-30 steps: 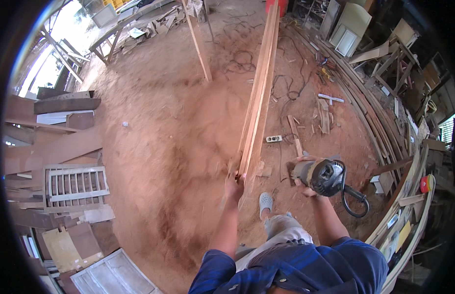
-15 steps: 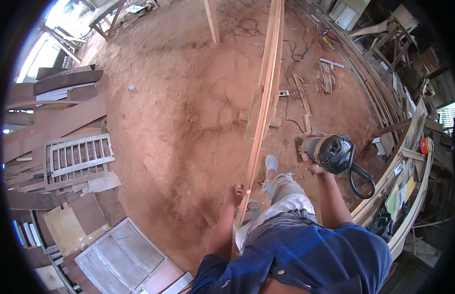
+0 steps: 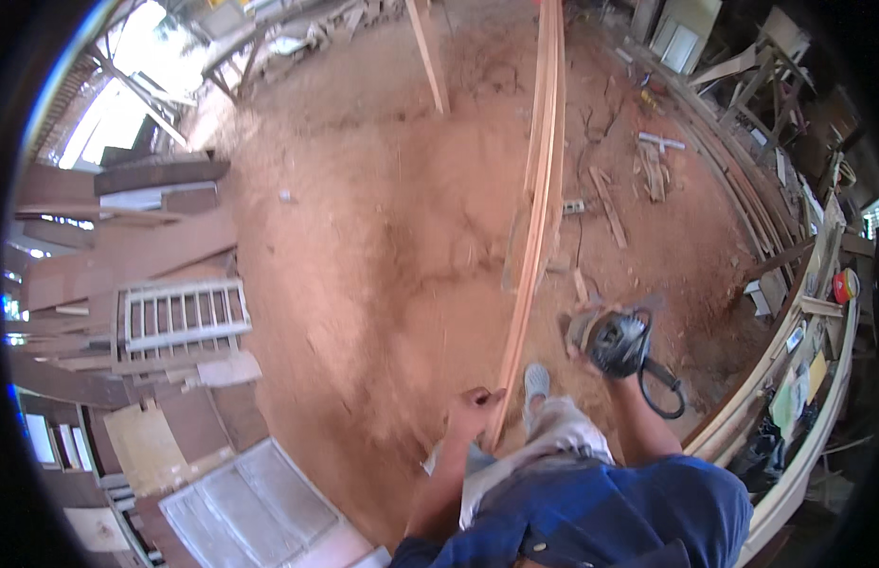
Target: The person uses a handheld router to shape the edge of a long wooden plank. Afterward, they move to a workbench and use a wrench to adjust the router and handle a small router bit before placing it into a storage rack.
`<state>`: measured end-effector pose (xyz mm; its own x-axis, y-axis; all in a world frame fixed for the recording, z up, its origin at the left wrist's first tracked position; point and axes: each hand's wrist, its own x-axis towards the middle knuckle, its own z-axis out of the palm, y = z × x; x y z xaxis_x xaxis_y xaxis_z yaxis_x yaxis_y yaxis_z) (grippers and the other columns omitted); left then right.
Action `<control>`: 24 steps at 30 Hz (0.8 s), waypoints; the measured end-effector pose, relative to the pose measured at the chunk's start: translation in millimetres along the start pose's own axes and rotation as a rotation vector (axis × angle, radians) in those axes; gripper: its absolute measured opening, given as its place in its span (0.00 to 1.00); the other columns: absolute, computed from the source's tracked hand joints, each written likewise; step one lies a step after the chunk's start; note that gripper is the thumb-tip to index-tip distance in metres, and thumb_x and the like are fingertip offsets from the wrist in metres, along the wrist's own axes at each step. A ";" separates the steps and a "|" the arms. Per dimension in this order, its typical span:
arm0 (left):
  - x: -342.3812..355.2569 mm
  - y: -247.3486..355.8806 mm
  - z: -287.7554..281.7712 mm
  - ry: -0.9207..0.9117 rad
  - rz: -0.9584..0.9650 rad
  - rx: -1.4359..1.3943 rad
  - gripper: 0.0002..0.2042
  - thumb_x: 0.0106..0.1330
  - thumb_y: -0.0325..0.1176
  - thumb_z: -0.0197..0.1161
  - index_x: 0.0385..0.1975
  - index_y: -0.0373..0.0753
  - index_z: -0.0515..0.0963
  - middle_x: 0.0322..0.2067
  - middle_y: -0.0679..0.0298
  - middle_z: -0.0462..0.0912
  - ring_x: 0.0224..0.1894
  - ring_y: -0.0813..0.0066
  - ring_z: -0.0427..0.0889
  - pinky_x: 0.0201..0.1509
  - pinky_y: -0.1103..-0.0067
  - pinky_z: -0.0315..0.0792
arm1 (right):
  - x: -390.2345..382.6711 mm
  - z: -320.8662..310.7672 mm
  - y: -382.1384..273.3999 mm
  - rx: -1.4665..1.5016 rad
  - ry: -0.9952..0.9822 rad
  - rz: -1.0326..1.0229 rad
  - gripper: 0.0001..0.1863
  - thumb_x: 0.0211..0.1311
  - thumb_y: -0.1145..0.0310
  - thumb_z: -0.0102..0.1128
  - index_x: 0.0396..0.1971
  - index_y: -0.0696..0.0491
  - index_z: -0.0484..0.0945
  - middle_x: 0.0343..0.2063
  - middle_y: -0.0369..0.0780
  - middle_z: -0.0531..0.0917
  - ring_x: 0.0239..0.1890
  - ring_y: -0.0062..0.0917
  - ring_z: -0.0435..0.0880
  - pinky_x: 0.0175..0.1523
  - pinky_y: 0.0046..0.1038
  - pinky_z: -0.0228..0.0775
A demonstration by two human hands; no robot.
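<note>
My left hand (image 3: 471, 410) is low in the middle, fingers curled at the left edge of a long, pale wooden strip (image 3: 528, 293), one of narrow lengths stretching away to the top of the view. My right hand (image 3: 580, 348), partly hidden, grips a black-and-metal power tool (image 3: 612, 343) with a looped black cable, held right of the strip. My shoe (image 3: 536, 381) shows on the dirt floor between them. Beyond the tool lie loose offcuts (image 3: 610, 208) and a small power strip (image 3: 573, 206).
Panels and a slatted frame (image 3: 182, 320) pile along the left, with a pale door panel (image 3: 241, 502) lower. Long timbers (image 3: 733, 189) and clutter line the right, beside a red-yellow tub (image 3: 844, 285). An upright post (image 3: 426, 57) stands ahead; cables cross the reddish dirt (image 3: 364, 284).
My left hand has moved down and slightly right in the view, and the strips' near end now reaches closer to my body. The power tool stays in my right hand, shifting slightly.
</note>
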<state>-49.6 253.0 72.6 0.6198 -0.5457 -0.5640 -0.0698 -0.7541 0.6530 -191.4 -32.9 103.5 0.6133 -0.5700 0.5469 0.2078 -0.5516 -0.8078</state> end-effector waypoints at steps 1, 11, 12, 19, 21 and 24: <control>-3.2 12.8 -9.8 0.022 0.090 -0.060 0.16 0.64 0.46 0.75 0.39 0.38 0.88 0.33 0.52 0.90 0.35 0.64 0.90 0.44 0.70 0.81 | -7.7 9.9 -5.3 0.017 0.013 0.008 0.46 0.46 0.62 0.81 0.64 0.51 0.61 0.54 0.43 0.77 0.58 0.33 0.79 0.62 0.39 0.73; -93.1 174.6 -127.4 -0.446 1.051 -0.394 0.25 0.68 0.34 0.72 0.64 0.38 0.77 0.60 0.54 0.83 0.64 0.62 0.81 0.70 0.68 0.71 | -100.7 71.3 -104.9 -0.068 0.149 0.253 0.28 0.48 0.63 0.79 0.50 0.52 0.77 0.39 0.38 0.85 0.41 0.26 0.85 0.47 0.32 0.78; -93.9 174.6 -125.0 -0.472 1.102 -0.390 0.25 0.68 0.34 0.72 0.64 0.38 0.77 0.60 0.54 0.83 0.64 0.62 0.81 0.70 0.68 0.71 | -106.1 73.7 -115.6 -0.124 0.167 0.278 0.26 0.49 0.63 0.78 0.48 0.52 0.79 0.37 0.38 0.86 0.39 0.26 0.86 0.45 0.31 0.79; -123.1 120.3 -107.8 -0.988 0.938 -0.444 0.21 0.72 0.33 0.68 0.63 0.37 0.79 0.64 0.56 0.81 0.68 0.64 0.76 0.74 0.68 0.67 | -229.7 95.2 -151.4 0.620 0.402 0.914 0.21 0.48 0.63 0.79 0.43 0.52 0.84 0.32 0.37 0.89 0.32 0.24 0.89 0.39 0.28 0.81; -131.3 110.4 -103.5 -1.035 0.909 -0.398 0.22 0.72 0.32 0.67 0.65 0.37 0.78 0.63 0.55 0.81 0.68 0.65 0.77 0.74 0.69 0.67 | -244.4 102.5 -181.8 0.839 0.540 1.002 0.21 0.47 0.64 0.80 0.43 0.51 0.84 0.32 0.36 0.89 0.32 0.23 0.89 0.39 0.28 0.81; -145.1 98.4 -80.4 -1.128 0.846 -0.415 0.21 0.74 0.28 0.64 0.66 0.36 0.76 0.63 0.55 0.81 0.67 0.67 0.78 0.73 0.71 0.68 | -250.4 109.5 -221.2 0.682 0.694 0.955 0.18 0.51 0.65 0.77 0.42 0.52 0.83 0.31 0.35 0.88 0.32 0.20 0.88 0.39 0.27 0.81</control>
<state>-83.5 287.4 259.4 -0.4292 -0.8985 0.0917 0.2514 -0.0214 0.9677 -307.5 298.5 121.1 0.2650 -0.8540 -0.4476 0.3775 0.5191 -0.7668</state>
